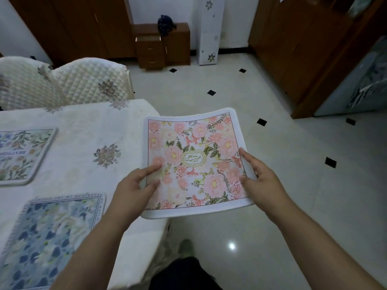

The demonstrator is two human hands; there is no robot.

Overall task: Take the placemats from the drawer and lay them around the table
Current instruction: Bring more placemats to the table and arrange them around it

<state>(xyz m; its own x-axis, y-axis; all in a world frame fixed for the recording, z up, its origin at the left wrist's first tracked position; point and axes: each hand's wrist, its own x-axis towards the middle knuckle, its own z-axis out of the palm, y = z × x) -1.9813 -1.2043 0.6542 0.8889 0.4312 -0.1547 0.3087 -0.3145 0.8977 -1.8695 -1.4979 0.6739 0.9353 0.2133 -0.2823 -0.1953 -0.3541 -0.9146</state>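
From the head camera, both hands held a pink floral placemat (195, 162) over the counter's corner and the tiled floor (272, 185). The left hand (134, 185) formed a grip pinching the mat's near-left edge, thumb on top; the right hand (261, 174) pinched the right edge likewise. Between the two grips, the mat's central oval badge showed the letters "GR", "AR", "DE", turned sideways. The mat sagged slightly, its far edge curved.

Left of the left grip, on the counter (83, 126) with its cream cloth, lay a blue floral placemat (52, 237), border lettering blurred. Beyond it lay a green-and-blue placemat (23, 153), its upside-down writing only partly legible. Far ahead stood a wooden drawer cabinet (150, 49), top drawer open.
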